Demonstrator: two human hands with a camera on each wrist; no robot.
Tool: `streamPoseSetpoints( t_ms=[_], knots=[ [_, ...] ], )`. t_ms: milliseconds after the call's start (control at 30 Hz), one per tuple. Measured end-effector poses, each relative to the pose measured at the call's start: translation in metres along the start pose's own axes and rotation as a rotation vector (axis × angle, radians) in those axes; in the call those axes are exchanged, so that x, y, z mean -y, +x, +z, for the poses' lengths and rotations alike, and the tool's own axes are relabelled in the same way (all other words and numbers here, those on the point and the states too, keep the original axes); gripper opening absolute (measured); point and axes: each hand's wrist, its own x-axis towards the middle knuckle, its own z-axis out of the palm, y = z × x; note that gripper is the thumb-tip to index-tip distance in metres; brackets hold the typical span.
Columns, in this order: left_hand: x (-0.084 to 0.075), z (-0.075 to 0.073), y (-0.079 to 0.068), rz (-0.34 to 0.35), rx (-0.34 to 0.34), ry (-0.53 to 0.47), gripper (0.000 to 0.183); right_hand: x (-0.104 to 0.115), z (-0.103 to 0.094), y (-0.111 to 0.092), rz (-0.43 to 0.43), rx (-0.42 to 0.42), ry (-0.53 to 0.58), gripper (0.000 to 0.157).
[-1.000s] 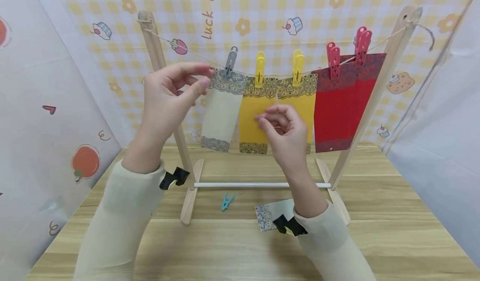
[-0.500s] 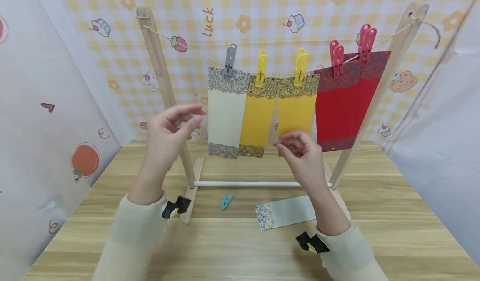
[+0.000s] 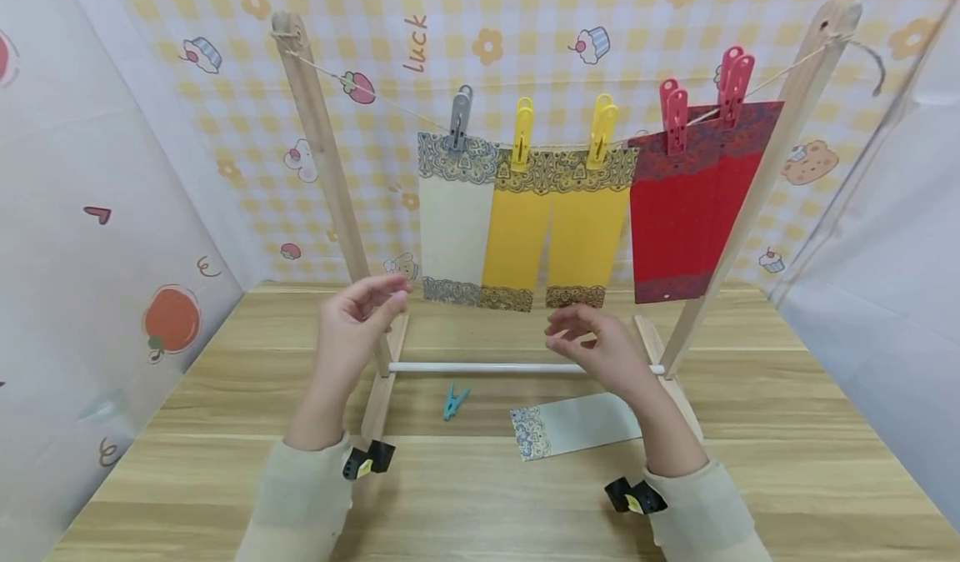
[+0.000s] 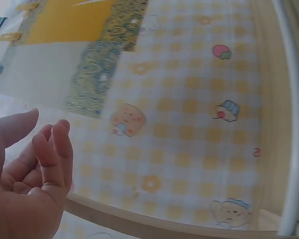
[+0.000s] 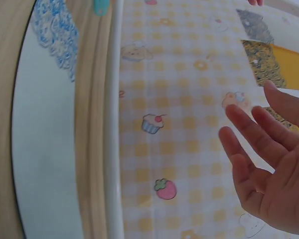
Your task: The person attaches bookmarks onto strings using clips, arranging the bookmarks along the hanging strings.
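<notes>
My left hand [image 3: 352, 324] hovers beside the left post, just below the hanging cream card [image 3: 453, 228], its fingers loosely bent around nothing. Under the right-hand yellow card [image 3: 585, 233] is my right hand [image 3: 600, 347], relaxed and holding nothing; the right wrist view shows its fingers spread. A grey clothespin [image 3: 460, 120] fixes the cream card to the string, and yellow clothespins [image 3: 522, 132] hold the two yellow cards. Red cards [image 3: 671, 228] hang at right from red clothespins [image 3: 676, 120]. On the table lie a pale blue lace-edged card [image 3: 581, 424] and a light blue clothespin [image 3: 453, 402].
The wooden rack has a left post [image 3: 322, 141], a right post [image 3: 765, 183] and a white crossbar [image 3: 487, 368] low between them. Behind it hangs a yellow checked cloth [image 3: 480, 12]. A wooden table [image 3: 465, 504] carries everything.
Both hands have come down from the hanging cards, the left from beside the cream card's top, the right from in front of the yellow cards. The pale blue card is more exposed.
</notes>
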Motion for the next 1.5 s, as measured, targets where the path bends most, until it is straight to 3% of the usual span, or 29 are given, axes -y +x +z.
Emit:
streamPoseSetpoints(
  t_ms=[167, 367, 633, 767, 933, 1100, 1300, 1500],
  knots=[
    [0.024, 0.006, -0.006, -0.086, 0.051, 0.085, 0.025, -0.018, 0.003, 0.002, -0.012, 0.160, -0.058, 0.030],
    [0.047, 0.018, -0.009, -0.111, 0.111, 0.247, 0.022, -0.030, 0.009, 0.003, -0.044, 0.297, -0.123, 0.036],
    [0.071, 0.025, -0.012, -0.171, 0.199, 0.346, 0.025, -0.036, 0.014, -0.003, 0.054, 0.388, -0.222, 0.037],
    [0.077, 0.024, -0.012, -0.184, 0.247, 0.385, 0.027, -0.038, 0.010, -0.006, 0.055, 0.419, -0.286, 0.040],
    [0.083, 0.026, -0.014, -0.259, 0.311, 0.383, 0.031, -0.039, 0.004, -0.009, 0.068, 0.472, -0.296, 0.041],
    [0.085, 0.032, -0.017, -0.331, 0.368, 0.409, 0.033, -0.037, -0.001, -0.012, 0.134, 0.508, -0.365, 0.041],
    [0.086, 0.038, -0.020, -0.340, 0.408, 0.464, 0.024, -0.033, -0.001, -0.017, 0.220, 0.530, -0.503, 0.053],
    [0.085, 0.042, -0.024, -0.369, 0.443, 0.482, 0.030, -0.031, -0.008, -0.025, 0.292, 0.532, -0.592, 0.064]
  ],
)
